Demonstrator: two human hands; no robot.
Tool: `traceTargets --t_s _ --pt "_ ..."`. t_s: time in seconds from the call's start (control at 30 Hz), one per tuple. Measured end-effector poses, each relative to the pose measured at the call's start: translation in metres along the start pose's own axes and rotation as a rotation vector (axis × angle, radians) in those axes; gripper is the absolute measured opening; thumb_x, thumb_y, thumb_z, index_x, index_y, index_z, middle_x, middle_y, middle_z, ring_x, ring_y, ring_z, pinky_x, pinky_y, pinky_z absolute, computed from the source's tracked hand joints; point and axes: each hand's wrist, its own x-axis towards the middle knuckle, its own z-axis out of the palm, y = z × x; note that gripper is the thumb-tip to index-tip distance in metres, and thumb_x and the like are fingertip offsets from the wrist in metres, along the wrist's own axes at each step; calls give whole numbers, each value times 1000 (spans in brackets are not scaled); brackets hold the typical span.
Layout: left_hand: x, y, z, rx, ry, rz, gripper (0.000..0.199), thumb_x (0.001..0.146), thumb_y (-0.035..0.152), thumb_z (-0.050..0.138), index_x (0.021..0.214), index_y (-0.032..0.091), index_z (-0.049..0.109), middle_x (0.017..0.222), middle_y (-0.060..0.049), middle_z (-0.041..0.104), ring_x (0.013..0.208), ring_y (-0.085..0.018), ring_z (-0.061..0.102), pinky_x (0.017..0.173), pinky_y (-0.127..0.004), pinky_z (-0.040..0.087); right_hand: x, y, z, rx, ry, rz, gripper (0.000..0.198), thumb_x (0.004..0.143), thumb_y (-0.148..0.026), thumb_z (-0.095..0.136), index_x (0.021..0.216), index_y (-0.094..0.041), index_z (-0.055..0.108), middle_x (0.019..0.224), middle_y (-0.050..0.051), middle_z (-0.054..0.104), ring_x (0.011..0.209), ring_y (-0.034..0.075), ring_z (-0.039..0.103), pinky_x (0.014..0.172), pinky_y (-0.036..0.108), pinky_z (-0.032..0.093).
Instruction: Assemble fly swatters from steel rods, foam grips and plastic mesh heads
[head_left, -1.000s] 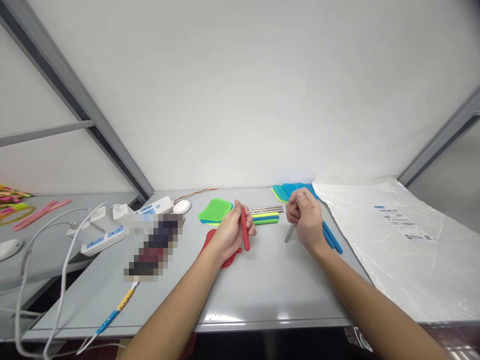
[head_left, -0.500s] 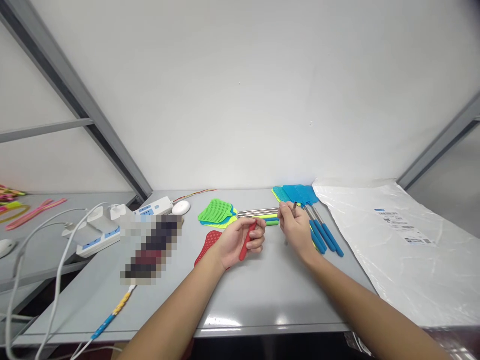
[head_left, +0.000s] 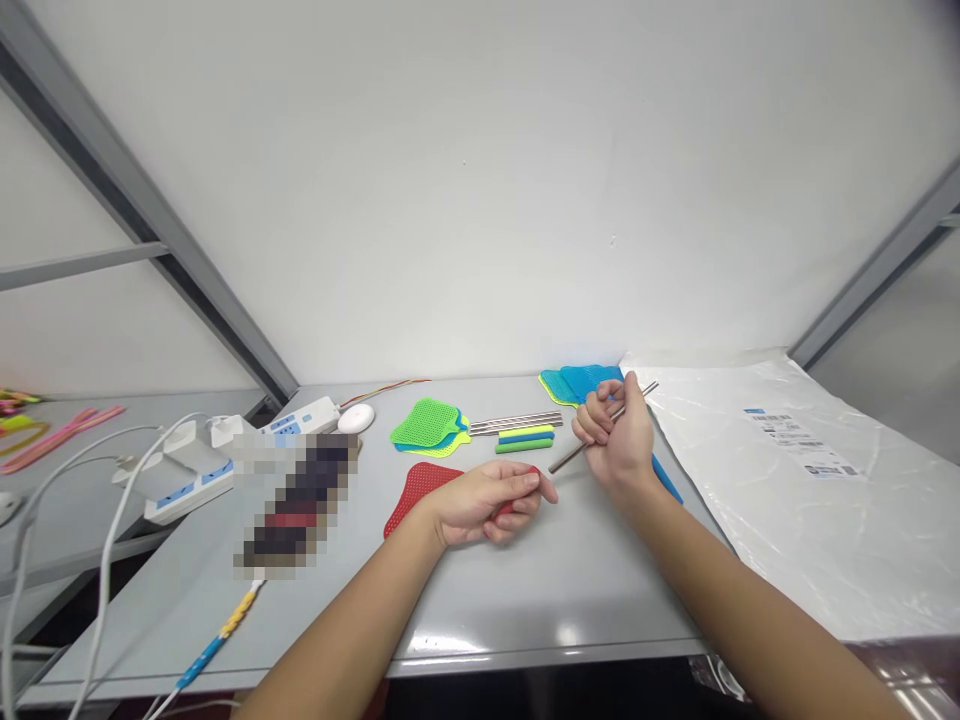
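My left hand (head_left: 484,503) is closed around a red handle grip (head_left: 505,509), which its fingers mostly cover. In my right hand (head_left: 622,438) is a thin metal rod (head_left: 564,461), slanted with its lower end near the left fingertips, a small gap apart. A red fly swatter head (head_left: 416,492) lies partly behind the left wrist. Beyond it, green, blue and yellow swatter heads (head_left: 427,422) are stacked, beside several metal rods (head_left: 517,422) and yellow, blue and green handle grips (head_left: 524,446). Blue fly swatters (head_left: 592,381) lie behind my right hand, which hides much of them.
White power strips (head_left: 196,492) with plugs and cables stand at the left, near a round white object (head_left: 355,418). A blurred-out dark object (head_left: 304,505) lies in front of them. White plastic packaging (head_left: 810,530) covers the table's right side. A wall rises behind.
My right hand has turned and moved up and right, bringing the metal rod into clear view, tilted toward the left hand. My left hand has rotated and lowered slightly, covering more of the red grip.
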Motion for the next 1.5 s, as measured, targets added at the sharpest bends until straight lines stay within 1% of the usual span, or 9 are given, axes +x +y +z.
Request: traceTargets --t_s 0.23,0.4,0.67,0.9,1.07,1.2,1.3,1.4,1.5 --pt "11 -8 1 12 -47 -60 24 82 33 67 94 14 63 66 5 32 48 -4 31 38 -17 12 8 0 -7 215 -19 184 42 90 -57 45 69 -21 46 43 -11 22 35 6 13 34 18 20" --pt "15 -11 1 9 -53 -69 20 79 29 68 90 13 61 62 6 31 47 -4 30 38 -17 11 6 4 -7 276 -62 255 42 92 -55 45 69 -20 50 43 -11 22 34 5 16 33 18 21" --pt "15 -10 2 -10 -23 -59 21 81 31 66 89 12 62 63 6 30 47 -3 28 38 -18 10 5 5 -7 257 -102 233 44 93 -55 43 68 -20 52 43 -10 23 35 5 14 33 18 21" --pt "16 -10 2 -12 -11 -88 14 81 25 64 86 12 61 60 6 29 46 -3 27 36 -15 12 4 13 -8 238 -102 255 45 92 -58 43 68 -20 50 43 -10 23 35 5 13 34 18 22" --pt "18 -7 1 -170 48 -53 18 80 25 63 93 13 61 66 4 38 48 -3 36 33 -11 15 0 23 -5 217 -100 270 43 90 -57 46 67 -21 50 44 -10 25 36 6 18 36 19 23" --pt "19 -2 -7 -291 121 17 36 87 51 50 98 18 57 74 -1 54 43 -6 44 28 -13 26 -9 36 2 122 -79 318 42 89 -56 48 65 -21 51 48 -6 37 43 9 39 46 22 38" --pt "14 4 -15 -283 123 114 54 89 61 38 108 15 57 86 -10 64 45 -11 54 36 -23 45 -13 43 3 -38 -61 192 40 89 -51 48 64 -20 55 59 -1 51 60 13 53 62 27 45" --pt "6 8 -21 -310 124 224 66 89 66 29 111 10 57 97 -19 67 52 -15 61 45 -27 51 -14 44 0 -263 -53 22 41 91 -48 46 64 -20 59 68 1 57 68 14 53 68 26 43" --pt "0 9 -25 -343 154 304 72 87 70 26 110 10 59 98 -21 68 67 -22 66 51 -31 52 -16 43 -2 -462 -87 -19 47 93 -51 41 65 -20 60 67 1 56 65 13 48 61 25 38"
